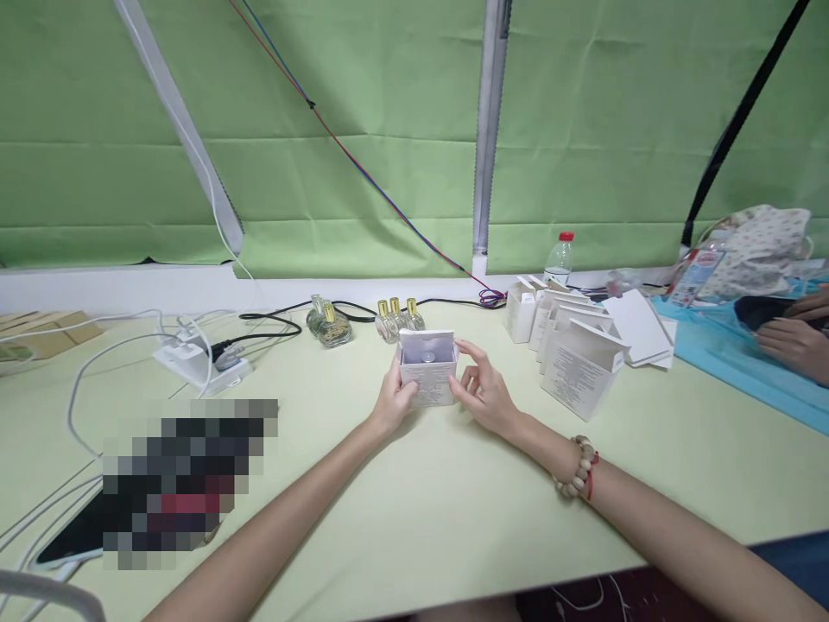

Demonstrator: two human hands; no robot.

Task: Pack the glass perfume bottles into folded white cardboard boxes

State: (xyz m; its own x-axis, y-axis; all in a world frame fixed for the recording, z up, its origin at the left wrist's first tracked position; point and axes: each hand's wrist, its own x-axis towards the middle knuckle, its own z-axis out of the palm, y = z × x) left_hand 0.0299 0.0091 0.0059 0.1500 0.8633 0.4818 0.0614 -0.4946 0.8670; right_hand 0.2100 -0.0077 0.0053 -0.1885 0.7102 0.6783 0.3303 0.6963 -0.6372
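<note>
- The white box (428,390) sits between the two hands, over the table (401,518) — mouth upward, its opening running left to right, the flap (427,343) raised at the far side.
- The left hand (392,397) pinches the box's left side, thumb across the printed front.
- The right hand (487,393), about equally near, has its fingers parted and curled at the right edge, index by the flap.
- Fine print covers this box and the standing boxes (579,373) — too small to read.
</note>
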